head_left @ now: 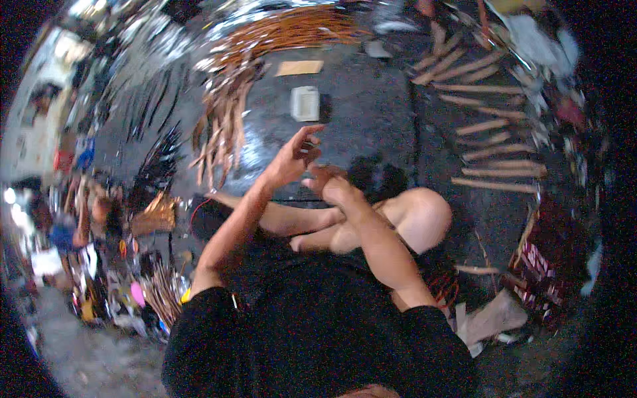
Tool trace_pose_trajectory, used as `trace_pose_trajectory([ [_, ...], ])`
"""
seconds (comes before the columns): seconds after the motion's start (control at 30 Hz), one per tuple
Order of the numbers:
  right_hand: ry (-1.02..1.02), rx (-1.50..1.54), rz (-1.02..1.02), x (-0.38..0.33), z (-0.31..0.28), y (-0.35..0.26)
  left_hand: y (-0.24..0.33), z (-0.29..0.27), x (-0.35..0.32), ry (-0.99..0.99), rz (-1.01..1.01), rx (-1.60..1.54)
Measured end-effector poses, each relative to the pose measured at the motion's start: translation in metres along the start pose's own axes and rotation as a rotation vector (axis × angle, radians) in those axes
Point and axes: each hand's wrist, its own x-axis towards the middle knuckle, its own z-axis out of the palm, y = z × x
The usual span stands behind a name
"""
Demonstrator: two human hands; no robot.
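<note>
I sit cross-legged on a dark floor mat (371,86), both forearms reaching over my legs. My left hand (295,157) is raised at the middle, its fingers apart, and nothing shows in it. Just below and to the right, close to it, is my right hand (326,182); it is blurred and shaded, with the thumb standing off from the fingers and no object visible in it. Beyond my left fingertips lies a pale rectangular box-like thing (305,104), nearest to that hand. A tan flat piece (300,67), like cardboard, lies farther off.
Brown sticks (501,166) lie in rows along the right. More brown strips (222,136) lie to the left, and an orange-brown heap (298,28) spreads across the far side. Dark thin strips (159,156) are farther left. Another person (83,215) sits at the left edge.
</note>
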Motion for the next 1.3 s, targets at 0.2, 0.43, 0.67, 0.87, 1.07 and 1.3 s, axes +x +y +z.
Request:
trace_pose_trajectory([
  [0.2, -0.061, -0.119, -0.121, 0.002, -0.004, -0.023, -0.155, -0.248, -0.043, 0.002, -0.274, 0.673],
  [0.43, -0.027, -0.175, -0.046, 0.0, -0.011, -0.001, -0.198, -0.303, -0.021, 0.442, -0.589, 1.066],
  [0.67, -0.058, 0.093, 0.014, 0.007, -0.024, -0.034, -0.111, -0.326, -0.023, 0.659, -0.207, 0.704],
  [0.87, 0.287, 0.299, -0.32, 0.054, -0.072, -0.139, 0.106, -0.273, -0.039, 0.218, -0.048, 0.547],
  [1.07, 0.051, 0.407, -0.375, 0.1, -0.08, -0.16, 0.111, -0.185, -0.036, -0.084, -0.038, 0.66],
  [1.3, -0.259, 0.407, -0.092, 0.069, -0.156, -0.015, -0.017, -0.176, -0.01, -0.164, -0.075, 0.407],
])
